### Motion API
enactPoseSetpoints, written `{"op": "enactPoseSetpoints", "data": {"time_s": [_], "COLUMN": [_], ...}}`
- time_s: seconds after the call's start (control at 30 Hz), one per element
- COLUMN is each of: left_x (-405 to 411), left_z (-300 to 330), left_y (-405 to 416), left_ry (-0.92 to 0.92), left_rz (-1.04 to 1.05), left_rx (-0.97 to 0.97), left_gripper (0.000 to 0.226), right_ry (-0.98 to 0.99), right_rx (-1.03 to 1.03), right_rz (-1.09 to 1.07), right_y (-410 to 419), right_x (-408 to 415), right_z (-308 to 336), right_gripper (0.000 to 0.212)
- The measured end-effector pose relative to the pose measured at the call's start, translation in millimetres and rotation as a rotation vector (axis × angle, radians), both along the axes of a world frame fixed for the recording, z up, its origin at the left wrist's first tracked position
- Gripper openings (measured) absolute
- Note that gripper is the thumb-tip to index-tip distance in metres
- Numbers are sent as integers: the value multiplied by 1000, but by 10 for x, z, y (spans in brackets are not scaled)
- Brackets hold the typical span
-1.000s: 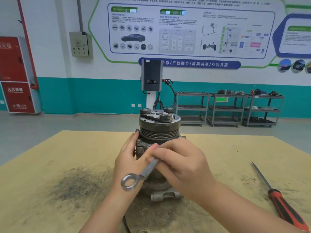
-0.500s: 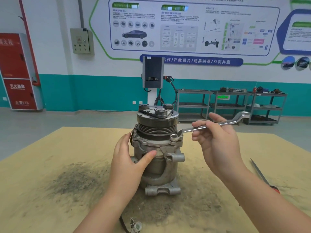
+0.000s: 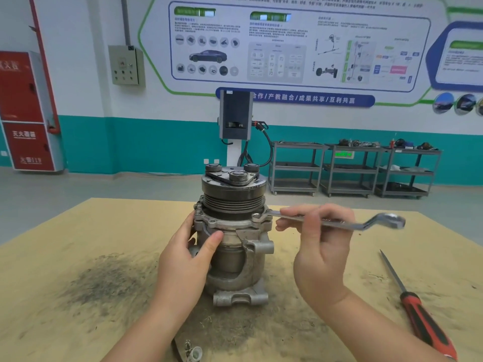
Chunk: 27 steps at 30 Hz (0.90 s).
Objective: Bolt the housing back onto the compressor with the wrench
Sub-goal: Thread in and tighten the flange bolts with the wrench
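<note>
The compressor point(image 3: 235, 246) stands upright at the middle of the wooden table point(image 3: 65, 244), its grooved pulley point(image 3: 232, 197) on top and the grey housing flange point(image 3: 224, 222) beneath it. My left hand point(image 3: 187, 259) rests against the housing's left side, thumb across the front. My right hand point(image 3: 320, 246) holds the shank of a silver ring wrench point(image 3: 366, 223) between fingers and thumb. The wrench lies about level, its left ring end on a bolt point(image 3: 257, 217) at the flange's right lug, its other ring end free to the right.
A red-handled screwdriver point(image 3: 415, 309) lies on the table at the right. Dark grime stains point(image 3: 109, 280) the table left of the compressor. A small fitting with a hose point(image 3: 192, 351) sits at the near edge. Grey shelf carts point(image 3: 352, 168) stand by the far wall.
My right hand swung the wrench from the compressor's front round to its right side and set its ring end on the right flange bolt. My left hand stayed on the housing.
</note>
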<state>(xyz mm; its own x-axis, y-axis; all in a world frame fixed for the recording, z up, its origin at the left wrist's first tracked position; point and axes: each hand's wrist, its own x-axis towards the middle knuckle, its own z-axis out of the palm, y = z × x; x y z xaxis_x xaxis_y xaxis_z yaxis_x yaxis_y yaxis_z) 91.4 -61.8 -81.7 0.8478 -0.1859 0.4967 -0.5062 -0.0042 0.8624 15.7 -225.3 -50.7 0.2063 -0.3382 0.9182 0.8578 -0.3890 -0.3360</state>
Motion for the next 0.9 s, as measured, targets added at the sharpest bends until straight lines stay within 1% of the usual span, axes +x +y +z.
{"op": "enactPoseSetpoints", "data": {"time_s": [0.07, 0.13, 0.17, 0.2, 0.27, 0.3, 0.37, 0.43, 0.47, 0.5, 0.53, 0.6, 0.67, 0.73, 0.8, 0.9], "left_x": [5, 14, 22, 29, 57, 57, 43, 34, 29, 18, 15, 4, 0, -1, -10, -17], "left_z": [-6, -13, -21, -25, -38, -32, -9, -8, -12, -13, -17, -13, -6, -5, -2, 0], "left_y": [-10, -18, -20, -20, -20, -20, -16, -18, -20, -20, -22, -28, -25, -23, -24, -26], "left_ry": [14, 10, 6, 3, -2, -15, -20, 8, 27, 46, 56, 58, 42, 34, 31, 23], "left_rz": [11, 18, 23, 24, 10, 4, 12, 21, 24, 23, 20, 35, 55, 58, 59, 58], "left_rx": [-1, -6, -4, -6, -18, -14, 3, -11, -21, -30, -39, -20, 9, 20, 28, 39], "left_gripper": [53, 54, 56, 54, 44, 45, 47, 43, 42, 43, 50, 70, 77, 80, 81, 79], "right_ry": [-31, -37, -40, -29, 34, 83, 155, 140, 121, 116, 144, 267, 345, 415, 463, 525], "right_rx": [-257, -485, -567, -617, -660, -667, -675, -669, -643, -577, -454, -115, 200, 411, 549, 648], "right_rz": [-103, -278, -350, -394, -423, -425, -428, -437, -433, -414, -360, -121, 90, 221, 332, 421], "right_y": [1, 17, 47, 97, 216, 265, 318, 291, 266, 246, 225, 187, 103, -7, -72, -124], "right_x": [-42, -93, -109, -126, -148, -157, -183, -220, -240, -261, -282, -298, -281, -246, -198, -128], "right_z": [2, 29, 45, 69, 113, 135, 187, 247, 283, 326, 368, 453, 518, 553, 543, 486], "right_gripper": [11, 22, 26, 25, 18, 17, 22, 28, 27, 20, 15, 13, 12, 17, 18, 16]}}
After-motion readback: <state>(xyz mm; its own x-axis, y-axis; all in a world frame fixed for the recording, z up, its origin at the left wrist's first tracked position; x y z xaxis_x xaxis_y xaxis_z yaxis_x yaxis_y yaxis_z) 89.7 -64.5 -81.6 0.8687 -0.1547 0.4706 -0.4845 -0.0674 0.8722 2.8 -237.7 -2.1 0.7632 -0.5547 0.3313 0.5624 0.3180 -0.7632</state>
